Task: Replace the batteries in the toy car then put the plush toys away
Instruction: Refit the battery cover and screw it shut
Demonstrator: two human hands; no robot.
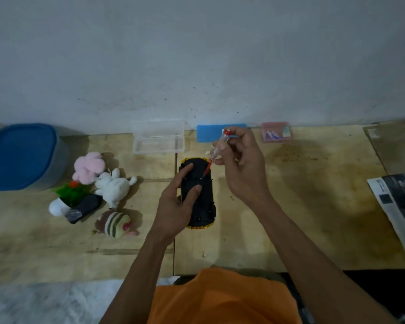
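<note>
The toy car [200, 195] lies upside down in the middle of the wooden counter [313, 206], its black underside facing up. The left hand [173, 206] steadies it from the left, fingers [198, 189] spread and resting flat on the underside, gripping nothing. The right hand [241, 164] pinches a clear-handled screwdriver [216, 152] with a red cap, its tip touching the car's underside. To the left lie four plush toys: pink [89, 167], white [114, 185], green [74, 192] and striped [116, 224], beside a dark remote [84, 208]. Farther left stands a blue-lidded tub [21, 157]. By the far wall sits an open clear box [158, 137].
</note>
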